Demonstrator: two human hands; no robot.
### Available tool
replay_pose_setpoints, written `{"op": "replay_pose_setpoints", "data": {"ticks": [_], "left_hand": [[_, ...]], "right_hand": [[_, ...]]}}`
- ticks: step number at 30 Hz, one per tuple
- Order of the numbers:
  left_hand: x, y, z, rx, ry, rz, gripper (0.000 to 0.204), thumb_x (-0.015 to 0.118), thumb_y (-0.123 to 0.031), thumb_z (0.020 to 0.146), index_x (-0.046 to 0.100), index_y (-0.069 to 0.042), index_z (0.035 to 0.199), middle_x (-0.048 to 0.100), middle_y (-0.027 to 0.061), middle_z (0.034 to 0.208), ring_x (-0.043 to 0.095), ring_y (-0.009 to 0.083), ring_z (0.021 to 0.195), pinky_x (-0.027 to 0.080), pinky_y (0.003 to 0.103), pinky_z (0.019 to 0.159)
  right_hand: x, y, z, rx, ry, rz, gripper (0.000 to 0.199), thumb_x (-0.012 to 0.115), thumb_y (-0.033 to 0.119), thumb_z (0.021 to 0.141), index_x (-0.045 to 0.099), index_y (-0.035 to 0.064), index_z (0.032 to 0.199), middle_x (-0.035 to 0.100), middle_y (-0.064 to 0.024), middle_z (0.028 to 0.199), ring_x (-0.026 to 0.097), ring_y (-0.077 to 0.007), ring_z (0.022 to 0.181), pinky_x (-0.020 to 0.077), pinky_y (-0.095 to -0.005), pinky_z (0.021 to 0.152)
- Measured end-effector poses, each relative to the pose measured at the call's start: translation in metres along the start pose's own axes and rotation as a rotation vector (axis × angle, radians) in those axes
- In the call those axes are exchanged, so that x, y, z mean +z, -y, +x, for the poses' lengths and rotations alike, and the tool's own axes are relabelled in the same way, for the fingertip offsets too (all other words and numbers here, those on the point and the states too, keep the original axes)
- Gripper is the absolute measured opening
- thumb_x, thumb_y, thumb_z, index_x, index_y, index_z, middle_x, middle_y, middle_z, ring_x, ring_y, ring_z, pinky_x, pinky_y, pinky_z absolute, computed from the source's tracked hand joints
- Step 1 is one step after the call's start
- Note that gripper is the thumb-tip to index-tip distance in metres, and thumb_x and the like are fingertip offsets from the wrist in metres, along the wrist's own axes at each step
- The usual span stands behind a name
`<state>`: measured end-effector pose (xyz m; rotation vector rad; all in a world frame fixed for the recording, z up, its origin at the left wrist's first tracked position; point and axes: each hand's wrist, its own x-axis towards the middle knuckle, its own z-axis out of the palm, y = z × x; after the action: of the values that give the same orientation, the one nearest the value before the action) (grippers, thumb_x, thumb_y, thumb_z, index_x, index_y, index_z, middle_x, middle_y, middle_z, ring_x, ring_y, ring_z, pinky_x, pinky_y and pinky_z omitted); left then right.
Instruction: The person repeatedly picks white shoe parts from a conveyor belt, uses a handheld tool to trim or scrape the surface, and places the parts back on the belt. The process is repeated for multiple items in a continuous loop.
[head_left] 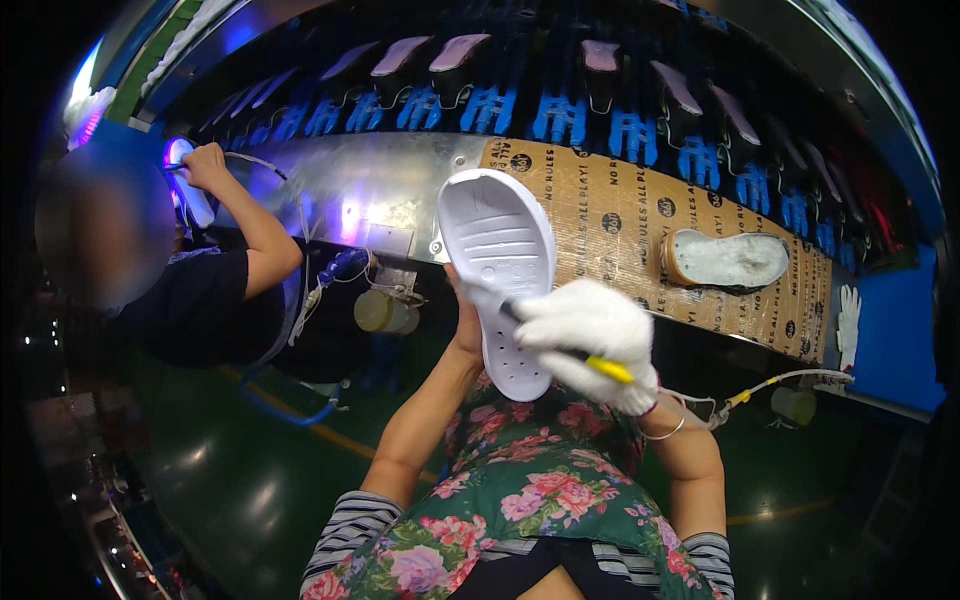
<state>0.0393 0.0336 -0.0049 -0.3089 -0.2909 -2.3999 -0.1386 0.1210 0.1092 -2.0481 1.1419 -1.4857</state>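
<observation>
A white shoe sole [497, 235] stands nearly upright in front of me, its ridged and holed inner side facing up toward me. My bare left hand [467, 318] grips it from behind along its left edge; most of the fingers are hidden behind the sole. My right hand [592, 335], in a white knit glove, is closed round a dark-handled brush [508, 309] with a thin hose running back from it past a yellow piece [610, 369]. The pale, blurred tip of the brush lies over the middle of the sole.
Printed cardboard [620, 225] covers the bench, with a whitish-coated sole-shaped piece [730, 258] on it. Behind runs a rack of blue clamps [560, 118] with shoe forms. A white glove [848, 325] hangs at right. At left a co-worker's hand [205, 166] works on another sole.
</observation>
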Motion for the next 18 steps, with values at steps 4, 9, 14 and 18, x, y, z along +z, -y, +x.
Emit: {"op": "replay_pose_setpoints", "data": {"ticks": [4,9,14,18], "left_hand": [[0.012,-0.003,0.001,0.000,-0.435,0.612,0.098,0.027,-0.087,0.095,0.027,-0.019,0.165,0.044,0.0142,0.161,0.048,0.0360,0.144,0.044,0.055,0.119],[0.009,-0.017,0.014,-0.129,-0.137,0.209,0.127,0.026,-0.107,0.072,0.046,-0.008,0.150,0.069,0.0258,0.110,0.071,0.0339,0.093,0.061,0.046,0.079],[0.009,-0.012,0.015,-0.003,-0.168,0.100,0.115,0.051,-0.098,0.076,0.044,-0.015,0.155,0.062,0.0312,0.128,0.069,0.0414,0.093,0.060,0.054,0.075],[0.013,-0.020,0.028,-0.004,-0.038,0.074,0.123,0.045,-0.104,0.069,0.051,-0.009,0.147,0.066,0.0233,0.115,0.068,0.0370,0.094,0.058,0.050,0.079]], "right_hand": [[0.013,-0.008,-0.004,-0.088,-0.071,-0.209,0.035,0.083,0.006,0.072,0.078,0.0101,0.107,0.077,-0.0125,0.114,0.075,-0.0332,0.099,0.0591,-0.0418,0.081],[0.021,0.005,-0.009,-0.048,0.052,0.101,0.036,0.083,0.003,0.071,0.078,0.0096,0.106,0.077,-0.0124,0.113,0.075,-0.0308,0.096,0.0591,-0.0412,0.080],[0.030,-0.011,-0.009,-0.151,-0.129,-0.158,0.039,0.081,0.003,0.070,0.077,0.0089,0.108,0.077,-0.0137,0.110,0.075,-0.0321,0.094,0.0580,-0.0408,0.077],[0.041,-0.001,-0.017,-0.158,0.011,0.030,0.035,0.082,0.004,0.069,0.079,0.0107,0.103,0.077,-0.0125,0.109,0.075,-0.0298,0.090,0.0589,-0.0400,0.076]]}}
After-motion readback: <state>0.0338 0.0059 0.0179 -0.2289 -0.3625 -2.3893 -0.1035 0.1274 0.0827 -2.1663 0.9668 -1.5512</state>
